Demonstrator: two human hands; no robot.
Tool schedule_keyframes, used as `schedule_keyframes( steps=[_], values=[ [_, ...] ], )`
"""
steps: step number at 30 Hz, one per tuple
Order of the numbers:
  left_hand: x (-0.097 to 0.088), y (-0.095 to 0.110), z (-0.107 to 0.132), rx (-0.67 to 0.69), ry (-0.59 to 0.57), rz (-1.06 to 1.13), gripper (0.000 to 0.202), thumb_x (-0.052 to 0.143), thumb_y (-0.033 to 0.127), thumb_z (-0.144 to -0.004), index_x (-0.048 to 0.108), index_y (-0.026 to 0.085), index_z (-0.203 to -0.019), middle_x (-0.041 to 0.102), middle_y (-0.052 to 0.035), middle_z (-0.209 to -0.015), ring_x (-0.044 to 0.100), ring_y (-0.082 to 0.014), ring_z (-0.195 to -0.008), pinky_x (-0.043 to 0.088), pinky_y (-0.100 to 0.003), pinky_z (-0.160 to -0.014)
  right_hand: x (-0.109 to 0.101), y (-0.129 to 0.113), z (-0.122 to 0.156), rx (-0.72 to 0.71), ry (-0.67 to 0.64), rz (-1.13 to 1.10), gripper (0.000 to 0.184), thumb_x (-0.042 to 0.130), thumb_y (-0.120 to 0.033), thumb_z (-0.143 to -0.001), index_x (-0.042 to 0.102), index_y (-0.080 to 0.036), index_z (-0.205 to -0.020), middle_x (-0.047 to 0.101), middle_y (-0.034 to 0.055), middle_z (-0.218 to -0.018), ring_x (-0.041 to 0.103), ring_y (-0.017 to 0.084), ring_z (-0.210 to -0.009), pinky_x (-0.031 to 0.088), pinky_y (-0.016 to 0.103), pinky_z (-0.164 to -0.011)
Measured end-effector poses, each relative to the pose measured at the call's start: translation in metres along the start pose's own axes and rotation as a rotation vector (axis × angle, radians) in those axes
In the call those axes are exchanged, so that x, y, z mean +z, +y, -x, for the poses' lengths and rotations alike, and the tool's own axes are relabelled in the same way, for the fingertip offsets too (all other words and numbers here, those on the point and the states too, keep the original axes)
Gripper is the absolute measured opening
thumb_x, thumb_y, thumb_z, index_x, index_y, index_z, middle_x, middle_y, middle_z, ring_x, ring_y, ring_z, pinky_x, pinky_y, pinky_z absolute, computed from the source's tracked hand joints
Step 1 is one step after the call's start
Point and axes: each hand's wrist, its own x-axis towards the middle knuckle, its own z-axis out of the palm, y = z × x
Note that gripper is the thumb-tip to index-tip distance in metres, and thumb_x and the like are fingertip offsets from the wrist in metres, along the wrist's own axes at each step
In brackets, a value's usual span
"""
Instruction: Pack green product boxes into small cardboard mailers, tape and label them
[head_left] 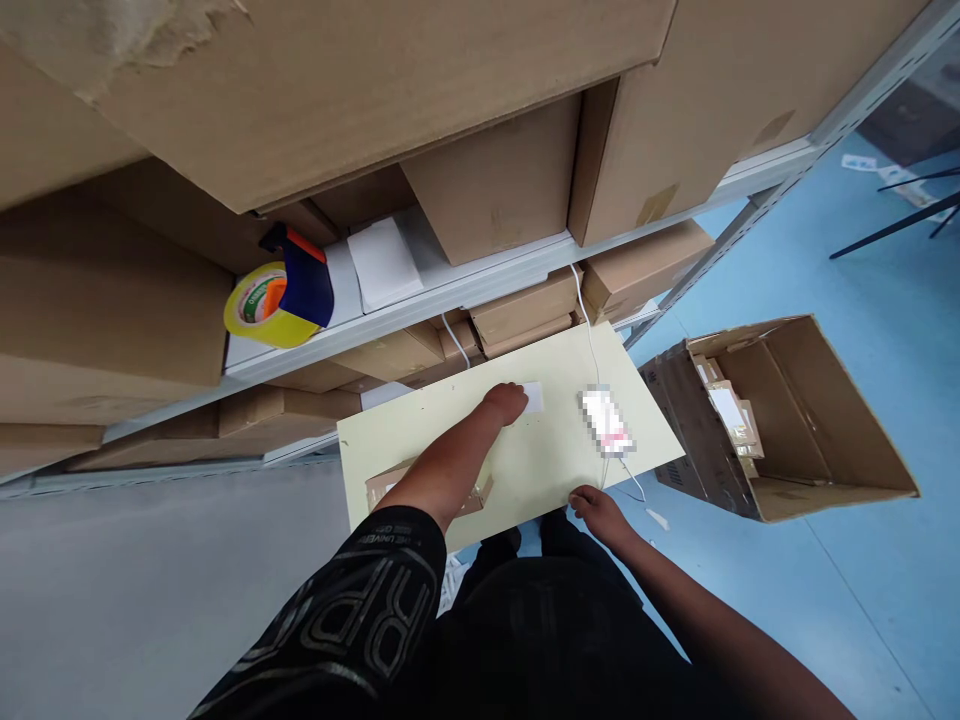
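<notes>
A pale yellow board lies flat in front of me like a small tabletop. My left hand reaches across it, fingers curled down on a small white label. My right hand grips the board's near edge, fingers closed on it. A blurred white and pink object lies on the board to the right, with a thin white cable running up to the shelf. A small brown cardboard box sits on the board under my left forearm.
A metal shelf stacked with cardboard boxes stands ahead. A yellow tape roll in a blue and orange dispenser rests on it. An open cardboard box with small packets stands on the blue floor at right. Grey floor lies at left.
</notes>
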Motion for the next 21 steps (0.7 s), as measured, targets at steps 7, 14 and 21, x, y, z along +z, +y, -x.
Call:
schedule_keyframes(
  steps=[7, 14, 21],
  values=[
    [0.003, 0.001, 0.0, -0.031, 0.011, 0.032, 0.028, 0.066, 0.021, -0.084, 0.075, 0.01, -0.108, 0.07, -0.0258, -0.118, 0.065, -0.0373, -0.112, 0.048, -0.048, -0.098, 0.003, -0.005, -0.006, -0.001, -0.026, -0.001, 0.03, 0.054, -0.05, -0.086, 0.069, -0.025, -0.088, 0.071, 0.0022, -0.08, 0.068, 0.024, -0.078, 0.048, 0.034, -0.072],
    [0.0, 0.001, 0.003, -0.053, 0.014, 0.045, 0.021, 0.068, 0.019, -0.083, 0.075, 0.011, -0.101, 0.071, -0.0235, -0.115, 0.065, -0.0367, -0.11, 0.047, -0.047, -0.097, 0.004, -0.017, -0.008, 0.0, -0.027, 0.014, 0.029, 0.055, -0.049, -0.084, 0.07, -0.025, -0.087, 0.072, 0.0031, -0.083, 0.068, 0.025, -0.083, 0.047, 0.033, -0.074],
    [-0.017, -0.015, 0.014, -0.304, 0.143, 0.065, 0.055, 0.063, 0.05, -0.09, 0.062, 0.012, -0.13, 0.058, -0.022, -0.135, 0.054, -0.0358, -0.124, 0.049, -0.043, -0.098, 0.006, -0.029, -0.014, -0.028, -0.03, 0.006, 0.031, 0.054, -0.05, -0.086, 0.07, -0.024, -0.089, 0.074, 0.0044, -0.087, 0.068, 0.025, -0.085, 0.048, 0.035, -0.077]
  ],
)
